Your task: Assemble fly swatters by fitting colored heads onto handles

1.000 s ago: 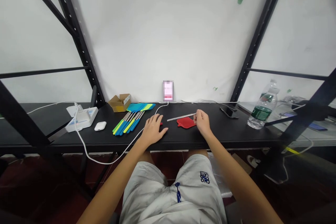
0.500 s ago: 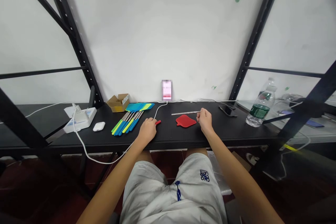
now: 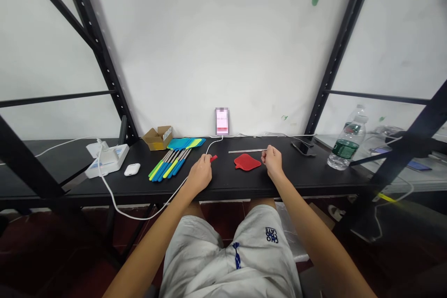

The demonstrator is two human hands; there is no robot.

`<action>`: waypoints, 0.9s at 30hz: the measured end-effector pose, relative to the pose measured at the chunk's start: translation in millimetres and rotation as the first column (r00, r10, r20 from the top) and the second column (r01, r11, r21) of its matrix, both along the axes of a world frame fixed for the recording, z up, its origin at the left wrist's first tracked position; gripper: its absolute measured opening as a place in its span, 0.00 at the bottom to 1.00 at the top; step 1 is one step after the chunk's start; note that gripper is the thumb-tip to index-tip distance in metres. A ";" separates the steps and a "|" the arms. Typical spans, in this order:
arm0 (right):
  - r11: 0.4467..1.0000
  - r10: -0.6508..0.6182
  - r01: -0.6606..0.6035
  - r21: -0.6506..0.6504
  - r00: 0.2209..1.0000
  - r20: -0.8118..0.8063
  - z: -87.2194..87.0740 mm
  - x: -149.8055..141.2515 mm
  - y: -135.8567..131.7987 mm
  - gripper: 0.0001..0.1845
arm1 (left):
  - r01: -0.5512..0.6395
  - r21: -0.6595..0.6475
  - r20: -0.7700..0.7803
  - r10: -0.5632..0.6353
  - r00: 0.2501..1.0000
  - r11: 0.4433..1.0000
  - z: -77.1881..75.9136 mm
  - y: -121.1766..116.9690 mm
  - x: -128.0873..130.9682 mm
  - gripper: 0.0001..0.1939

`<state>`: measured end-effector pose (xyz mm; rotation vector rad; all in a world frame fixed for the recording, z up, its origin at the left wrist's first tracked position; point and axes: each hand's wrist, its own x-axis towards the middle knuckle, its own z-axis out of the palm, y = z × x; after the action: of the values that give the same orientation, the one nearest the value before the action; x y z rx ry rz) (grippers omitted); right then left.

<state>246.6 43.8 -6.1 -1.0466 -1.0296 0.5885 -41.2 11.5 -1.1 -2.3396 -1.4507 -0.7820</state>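
My left hand (image 3: 201, 171) is closed around a red handle (image 3: 213, 159); only its end sticks out past the fingers. My right hand (image 3: 272, 159) grips one end of a thin metal rod (image 3: 246, 151), which points left across the black table. Between the two hands lies a flat red fly swatter head (image 3: 247, 162), apart from the rod and untouched. Left of my left hand, several assembled fly swatters (image 3: 174, 160) with green, yellow and blue handles lie side by side, their blue and yellow heads toward the wall.
An open cardboard box (image 3: 157, 138), a white earbud case (image 3: 132, 169) and a power strip (image 3: 108, 160) are on the left. A phone (image 3: 222, 121) leans on the wall, its white cable trailing past my left hand. Right are another phone (image 3: 303, 148) and water bottles (image 3: 345, 146).
My left hand has shifted slightly right with the red handle, whose visible end now tilts upward more. My right hand and the rod are nearly still.
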 end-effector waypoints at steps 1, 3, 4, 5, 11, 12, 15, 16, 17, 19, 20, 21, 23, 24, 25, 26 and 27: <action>1.000 -0.006 0.006 -0.002 1.000 -0.013 -0.2 -0.9 0.2 0.22 | 0.032 -0.020 0.005 -0.032 0.999 0.999 1.1 -1.9 0.5 0.14; 1.000 0.003 -0.003 -0.015 1.000 -0.027 -0.3 -2.9 0.3 0.21 | 0.070 -0.068 0.014 -0.069 0.997 0.995 3.3 -5.9 1.4 0.14; 0.999 0.026 -0.026 -0.023 0.999 -0.026 -0.2 -4.0 0.0 0.21 | 0.078 -0.094 0.014 -0.077 0.997 0.993 4.4 -7.7 1.7 0.15; 0.998 0.053 -0.054 -0.029 0.998 -0.027 0.0 -5.3 -0.5 0.21 | 0.079 -0.118 0.011 -0.078 0.997 0.990 5.3 -9.3 2.1 0.16; 0.974 0.226 -0.226 -0.034 0.974 -0.005 1.2 -16.4 -5.1 0.21 | 0.147 -0.129 0.012 -0.146 0.989 0.981 6.6 -14.0 5.3 0.17; 0.969 0.244 -0.244 -0.041 0.970 0.000 1.3 -18.5 -5.8 0.21 | 0.166 -0.123 0.020 -0.165 0.986 0.978 6.4 -14.6 6.1 0.17; 0.960 0.277 -0.277 -0.051 0.961 -0.005 1.3 -24.8 -7.7 0.21 | 0.193 -0.118 0.058 -0.188 0.981 0.974 6.7 -17.3 8.7 0.16; 0.959 0.280 -0.280 -0.050 0.960 -0.010 1.3 -26.8 -8.4 0.21 | 0.199 -0.123 0.075 -0.191 0.979 0.972 7.1 -18.5 9.4 0.16; 0.958 0.281 -0.281 -0.050 0.960 -0.013 1.4 -28.9 -9.1 0.21 | 0.209 -0.130 0.093 -0.198 0.976 0.969 7.6 -19.7 10.1 0.16; 0.960 0.276 -0.276 -0.050 0.961 -0.013 1.7 -32.9 -10.8 0.22 | 0.252 -0.146 0.116 -0.236 0.965 0.957 8.7 -21.7 11.0 0.16; 0.961 0.273 -0.273 -0.050 0.962 -0.010 1.9 -34.9 -11.6 0.22 | 0.278 -0.152 0.118 -0.262 0.958 0.949 9.0 -22.3 11.4 0.16; 0.961 0.271 -0.270 -0.050 0.963 -0.005 2.1 -36.8 -12.4 0.23 | 0.298 -0.155 0.116 -0.283 0.952 0.942 9.2 -22.6 11.7 0.16; 0.961 0.274 -0.274 -0.048 0.962 -0.001 2.0 -40.1 -13.6 0.24 | 0.313 -0.161 0.104 -0.299 0.949 0.936 8.9 -22.2 12.2 0.16; 0.959 0.280 -0.279 -0.044 0.960 -0.005 1.8 -41.5 -13.8 0.24 | 0.309 -0.166 0.097 -0.296 0.950 0.937 8.5 -21.7 12.3 0.16; 0.959 0.282 -0.283 -0.037 0.959 -0.013 1.4 -42.6 -13.8 0.24 | 0.301 -0.170 0.091 -0.290 0.953 0.938 8.0 -20.9 12.3 0.16; 0.959 0.281 -0.281 -0.029 0.959 -0.024 1.0 -43.3 -13.5 0.24 | 0.294 -0.173 0.088 -0.283 0.955 0.940 7.4 -20.1 12.3 0.16; 0.961 0.273 -0.274 -0.018 0.961 -0.040 0.5 -43.8 -13.1 0.24 | 0.291 -0.172 0.088 -0.279 0.956 0.941 6.8 -19.1 12.2 0.16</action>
<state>202.8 30.6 -5.6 -0.9160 -1.1458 0.8442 -29.0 -7.7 5.7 -2.7326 -1.2698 -0.8298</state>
